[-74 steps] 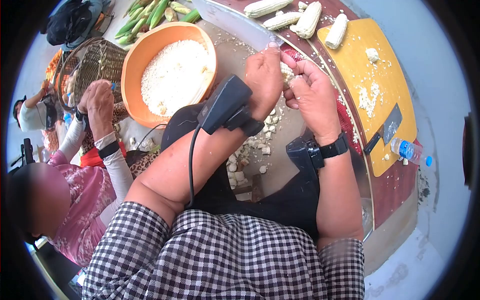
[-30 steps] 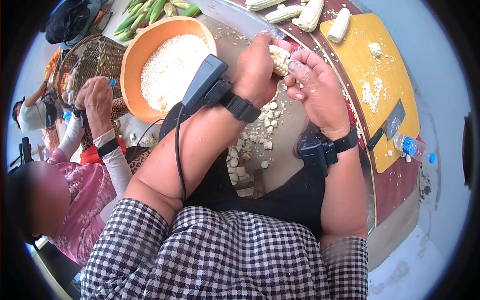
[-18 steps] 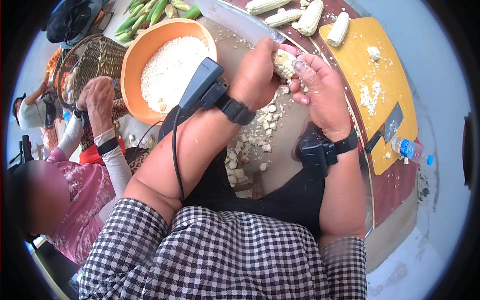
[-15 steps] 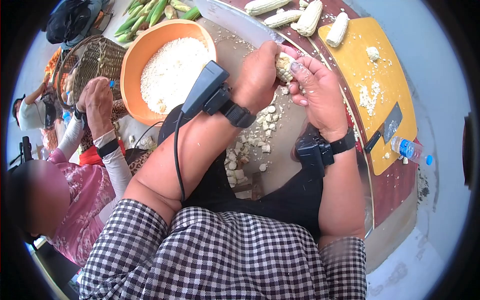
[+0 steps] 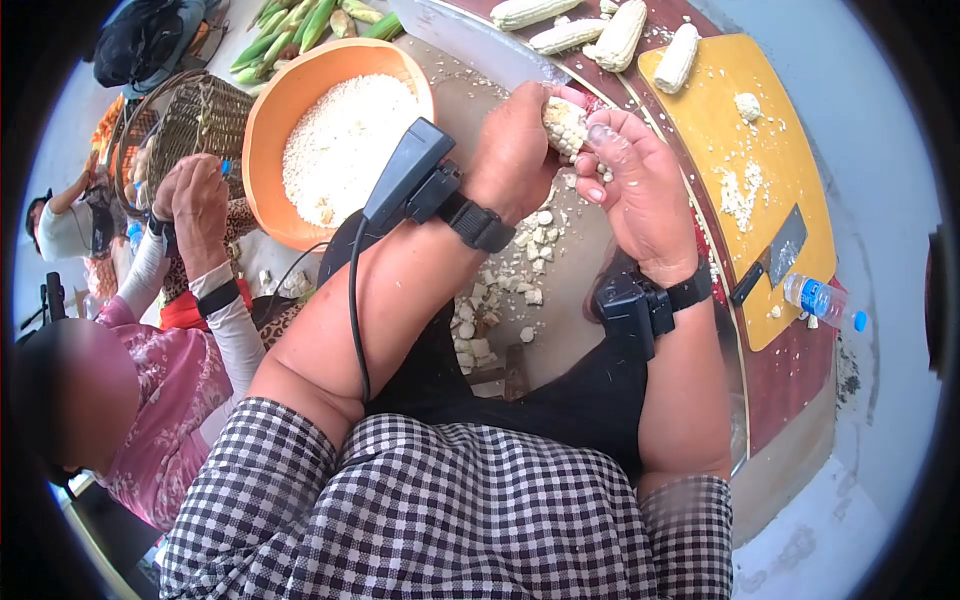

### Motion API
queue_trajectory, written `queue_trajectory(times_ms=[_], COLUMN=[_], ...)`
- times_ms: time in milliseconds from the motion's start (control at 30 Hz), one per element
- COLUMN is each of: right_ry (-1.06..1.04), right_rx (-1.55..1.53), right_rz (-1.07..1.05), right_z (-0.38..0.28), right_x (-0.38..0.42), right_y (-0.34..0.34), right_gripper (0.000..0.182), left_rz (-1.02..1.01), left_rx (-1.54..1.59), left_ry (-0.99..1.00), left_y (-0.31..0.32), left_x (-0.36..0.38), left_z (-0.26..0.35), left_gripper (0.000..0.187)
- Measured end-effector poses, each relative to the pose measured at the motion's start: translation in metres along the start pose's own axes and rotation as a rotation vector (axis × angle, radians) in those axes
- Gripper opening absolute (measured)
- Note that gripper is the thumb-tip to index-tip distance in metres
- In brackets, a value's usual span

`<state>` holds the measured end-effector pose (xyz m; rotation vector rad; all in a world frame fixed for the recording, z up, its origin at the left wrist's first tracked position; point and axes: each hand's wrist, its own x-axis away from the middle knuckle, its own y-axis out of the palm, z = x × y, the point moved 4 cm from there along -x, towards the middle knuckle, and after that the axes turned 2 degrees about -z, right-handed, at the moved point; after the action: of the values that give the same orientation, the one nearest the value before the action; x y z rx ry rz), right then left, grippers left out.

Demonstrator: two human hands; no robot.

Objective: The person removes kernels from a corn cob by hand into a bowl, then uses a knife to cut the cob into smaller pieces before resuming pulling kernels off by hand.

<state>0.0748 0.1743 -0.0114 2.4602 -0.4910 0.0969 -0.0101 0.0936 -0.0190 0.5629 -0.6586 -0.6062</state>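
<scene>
My left hand [image 5: 512, 150] is closed around a short piece of corn cob [image 5: 564, 126] with pale kernels, its broken end facing my right hand. My right hand [image 5: 645, 190] is curled beside the cob, the thumb close to the kernels. A few loose corn kernels [image 5: 604, 173] sit in its bent fingers. Below both hands, broken cob pieces [image 5: 475, 318] and scattered kernels lie on the floor. Left of my left hand stands an orange basin [image 5: 262, 165] with many loose kernels in it.
A yellow cutting board [image 5: 795, 120] at right bears a cleaver [image 5: 787, 245], kernels and a water bottle [image 5: 815, 297] at its edge. Husked corn ears [image 5: 617, 36] lie at the top. Unhusked corn [image 5: 290, 30] and a wicker basket [image 5: 205, 125] are beyond the basin. A co-worker [image 5: 175, 400] sits at left.
My right thumb has drawn back slightly from the cob, and loose kernels now show in the right fingers. The cob has turned a little in my left hand.
</scene>
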Motion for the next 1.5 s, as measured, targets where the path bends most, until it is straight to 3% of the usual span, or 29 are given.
queue_trajectory(times_ms=[133, 400, 600, 833, 1133, 1267, 1367, 1500], right_ry=[-0.029, -0.021, -0.020, 0.007, 0.074, -0.012, -0.041, -0.024], right_rx=[0.054, -0.193, -0.327, -0.332, -0.385, -0.339, -0.083, 0.022], right_rz=[-0.037, 0.081, 0.169, 0.265, 0.234, 0.123, 0.046, 0.022], right_z=[0.003, 0.009, 0.019, 0.027, 0.027, 0.015, 0.000, 0.008], right_x=[0.000, -0.002, -0.007, -0.006, -0.004, -0.004, 0.000, 0.000], right_y=[-0.002, -0.007, -0.016, -0.013, -0.011, -0.010, 0.002, 0.001], right_gripper=[0.014, 0.009, 0.006, 0.008, 0.012, 0.014, 0.014, 0.015], left_rz=[-0.037, -0.026, 0.036, -0.001, -0.022, 0.042, 0.072, 0.104], left_rx=[-0.007, 0.167, 0.253, 0.182, 0.116, 0.047, -0.015, -0.110], left_ry=[0.001, -0.095, -0.045, 0.016, 0.036, 0.051, 0.025, -0.002], left_y=[-0.002, -0.009, -0.008, -0.002, -0.001, -0.003, -0.007, -0.003], left_x=[-0.002, -0.009, -0.008, -0.002, 0.003, 0.004, 0.005, 0.010], left_z=[-0.001, -0.007, -0.007, -0.004, -0.003, 0.005, 0.003, 0.004], left_gripper=[0.025, 0.029, 0.030, 0.029, 0.028, 0.027, 0.028, 0.028])
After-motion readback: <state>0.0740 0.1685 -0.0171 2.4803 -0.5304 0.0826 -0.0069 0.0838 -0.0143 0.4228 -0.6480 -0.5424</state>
